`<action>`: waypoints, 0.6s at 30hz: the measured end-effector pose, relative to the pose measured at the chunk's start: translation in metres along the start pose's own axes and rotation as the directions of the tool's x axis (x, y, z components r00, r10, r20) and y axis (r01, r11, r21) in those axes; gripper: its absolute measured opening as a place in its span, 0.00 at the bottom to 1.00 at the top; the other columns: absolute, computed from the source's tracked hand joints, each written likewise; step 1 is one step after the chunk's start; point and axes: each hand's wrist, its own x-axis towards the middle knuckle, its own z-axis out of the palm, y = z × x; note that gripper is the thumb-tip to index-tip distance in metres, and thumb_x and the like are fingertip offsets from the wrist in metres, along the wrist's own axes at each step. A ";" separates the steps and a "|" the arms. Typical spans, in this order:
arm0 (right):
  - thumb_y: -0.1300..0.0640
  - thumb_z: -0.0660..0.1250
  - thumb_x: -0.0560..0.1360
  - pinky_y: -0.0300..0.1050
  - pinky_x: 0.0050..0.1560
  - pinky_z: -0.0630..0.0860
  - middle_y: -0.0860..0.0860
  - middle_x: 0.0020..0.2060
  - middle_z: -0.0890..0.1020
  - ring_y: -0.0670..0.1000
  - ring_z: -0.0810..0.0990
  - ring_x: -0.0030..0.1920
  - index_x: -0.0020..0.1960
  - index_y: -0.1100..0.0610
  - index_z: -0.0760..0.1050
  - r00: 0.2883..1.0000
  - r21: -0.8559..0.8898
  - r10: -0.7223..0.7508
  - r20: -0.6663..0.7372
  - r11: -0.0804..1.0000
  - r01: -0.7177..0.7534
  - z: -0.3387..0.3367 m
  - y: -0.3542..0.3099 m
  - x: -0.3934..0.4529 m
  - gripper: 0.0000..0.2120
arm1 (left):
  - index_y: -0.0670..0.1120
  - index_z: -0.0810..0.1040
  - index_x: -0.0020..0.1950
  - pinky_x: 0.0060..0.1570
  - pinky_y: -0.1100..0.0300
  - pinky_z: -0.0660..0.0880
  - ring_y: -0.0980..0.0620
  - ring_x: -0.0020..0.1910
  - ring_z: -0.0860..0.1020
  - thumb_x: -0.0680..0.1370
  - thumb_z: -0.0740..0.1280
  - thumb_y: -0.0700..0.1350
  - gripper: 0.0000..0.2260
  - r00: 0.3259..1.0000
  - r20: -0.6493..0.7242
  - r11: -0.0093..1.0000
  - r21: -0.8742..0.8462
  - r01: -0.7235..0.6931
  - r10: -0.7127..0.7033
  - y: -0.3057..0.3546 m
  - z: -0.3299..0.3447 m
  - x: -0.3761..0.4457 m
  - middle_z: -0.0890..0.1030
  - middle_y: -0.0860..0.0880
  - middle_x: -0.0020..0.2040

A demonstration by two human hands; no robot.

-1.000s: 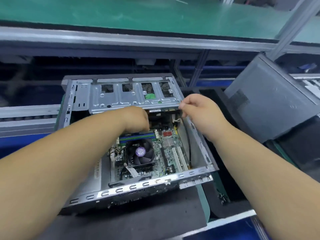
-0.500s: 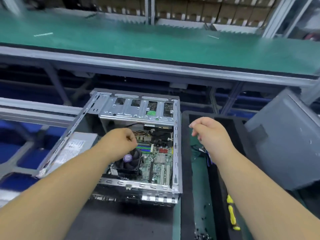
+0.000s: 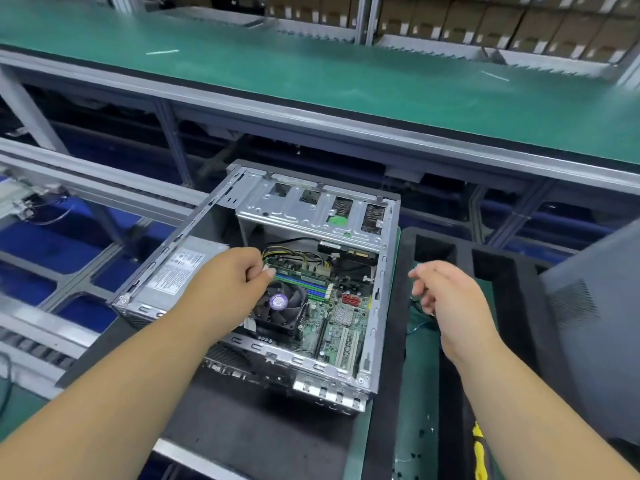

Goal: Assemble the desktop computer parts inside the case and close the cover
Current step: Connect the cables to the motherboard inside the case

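In the head view, the open grey metal computer case (image 3: pixel 379 306) lay on its side on a black foam mat (image 3: pixel 249 420), with its top side uncovered so the green circuit board (image 3: pixel 341 317) and the round black cooling fan (image 3: pixel 278 303) showed inside. A second before, both hands had been up at the silver metal drive cage (image 3: pixel 311 213) at the far end of the case, and the right hand had been touching its edge. Now the right hand (image 3: pixel 446 296) had come away from the case. It hung in the air over the black foam tray (image 3: pixel 519 271) just beside the case, with its fingers loosely bent and nothing in them. The left hand (image 3: pixel 230 278) had slid back from the cage and was down inside the case, next to the silver power supply box (image 3: pixel 173 271). Its fingertips (image 3: pixel 266 270) pinched something small and pale near the bundle of yellow and black wires (image 3: pixel 294 254), likely a plug, but it was too small to be sure. The big grey metal side cover (image 3: pixel 595 334) leaned far off to the right, not yet on the case. So it looked like the work at the cage was done and a wire was being plugged in, with the cover still to be put on.
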 end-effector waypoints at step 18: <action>0.50 0.63 0.76 0.47 0.42 0.71 0.45 0.33 0.77 0.44 0.71 0.33 0.41 0.52 0.76 0.967 -0.213 -0.253 -0.028 0.947 0.242 0.082 -0.056 -0.003 0.09 | 0.49 0.58 0.33 0.32 0.55 0.64 0.52 0.31 0.64 0.78 0.65 0.48 0.19 0.986 0.012 0.979 -0.118 -0.164 0.166 -0.048 -0.037 0.015 0.63 0.51 0.31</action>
